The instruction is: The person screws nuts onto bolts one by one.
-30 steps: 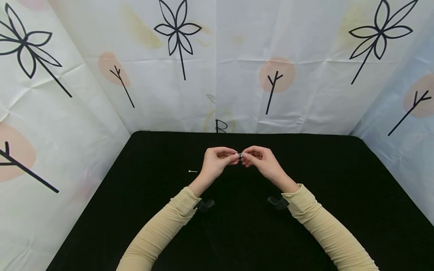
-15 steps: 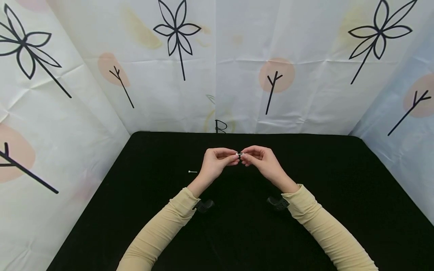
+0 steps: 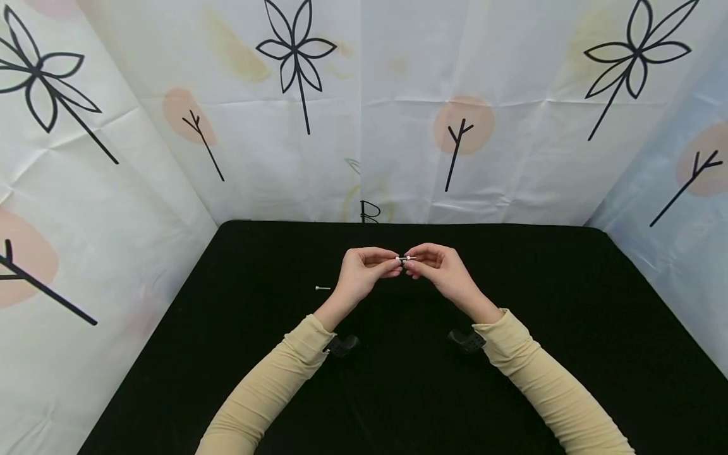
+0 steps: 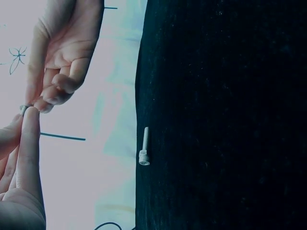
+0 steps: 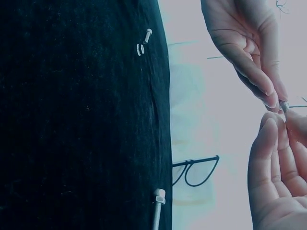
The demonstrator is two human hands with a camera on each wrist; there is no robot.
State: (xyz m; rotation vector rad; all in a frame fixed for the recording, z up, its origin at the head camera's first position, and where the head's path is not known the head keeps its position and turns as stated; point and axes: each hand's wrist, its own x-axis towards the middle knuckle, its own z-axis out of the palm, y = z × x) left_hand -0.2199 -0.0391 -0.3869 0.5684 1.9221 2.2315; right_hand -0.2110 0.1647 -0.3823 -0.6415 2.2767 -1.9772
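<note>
In the head view my left hand point(image 3: 363, 273) and right hand point(image 3: 440, 272) meet fingertip to fingertip over the far middle of the table. Between them lies a small metal bolt point(image 3: 403, 258), held roughly level. Left thumb and fingers pinch its left end; the right thumb and fingers pinch farther along it, at a small pale piece too tiny to identify. In the left wrist view, the bolt point(image 4: 24, 109) is mostly covered by fingertips. Its ridged surface point(image 5: 284, 105) shows in the right wrist view. Another bolt point(image 3: 323, 288) lies on the table left of my left wrist.
A black cloth point(image 3: 409, 392) covers the table, with patterned white curtains point(image 3: 398, 158) around it. The right wrist view shows a bolt with a nut point(image 5: 159, 196) near the bottom, and a smaller-looking bolt point(image 5: 148, 35) beside two thin rings point(image 5: 140, 50).
The hands have stayed in nearly the same place. My right fingers have shifted slightly, and more of the pinched bolt shows between the fingertips now.
</note>
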